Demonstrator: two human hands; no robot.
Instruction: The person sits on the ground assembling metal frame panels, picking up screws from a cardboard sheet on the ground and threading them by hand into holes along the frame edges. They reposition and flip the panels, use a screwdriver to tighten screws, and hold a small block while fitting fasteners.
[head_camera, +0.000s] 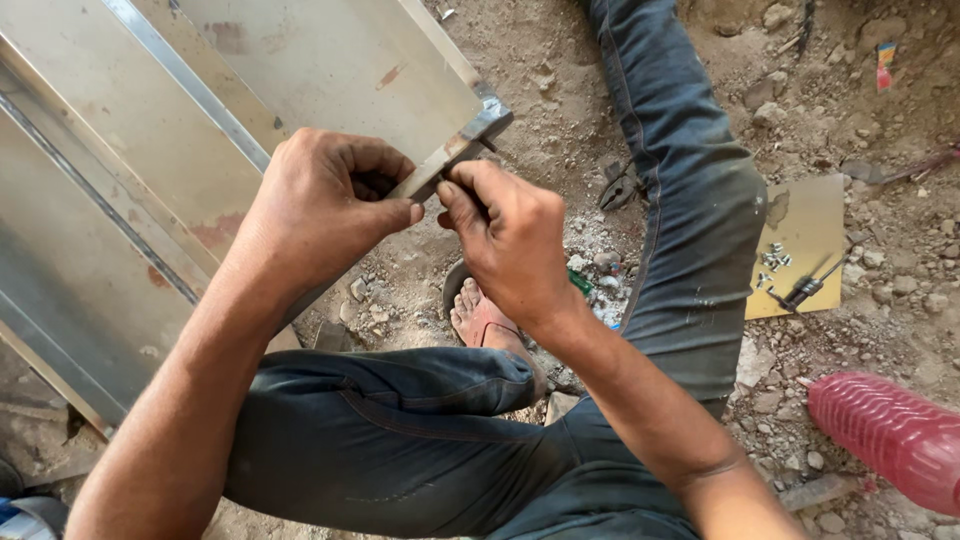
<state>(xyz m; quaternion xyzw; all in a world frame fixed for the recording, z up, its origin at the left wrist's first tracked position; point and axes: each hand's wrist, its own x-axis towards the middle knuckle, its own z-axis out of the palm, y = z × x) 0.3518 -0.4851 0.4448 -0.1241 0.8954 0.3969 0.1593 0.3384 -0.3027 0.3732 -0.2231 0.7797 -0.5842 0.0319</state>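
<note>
Dirt floor (560, 120): left hand (320, 205) clamps the metal frame's corner (455, 150); right hand (510, 240), just lower right, pinches something small against it.

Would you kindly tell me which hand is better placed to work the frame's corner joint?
Probably the right hand: its fingers already pinch at the metal frame corner, while the left hand grips its edge.

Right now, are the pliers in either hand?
No. The pliers lie on the dirt beside the leg, while the left hand and right hand work at the metal panel's edge.
</note>
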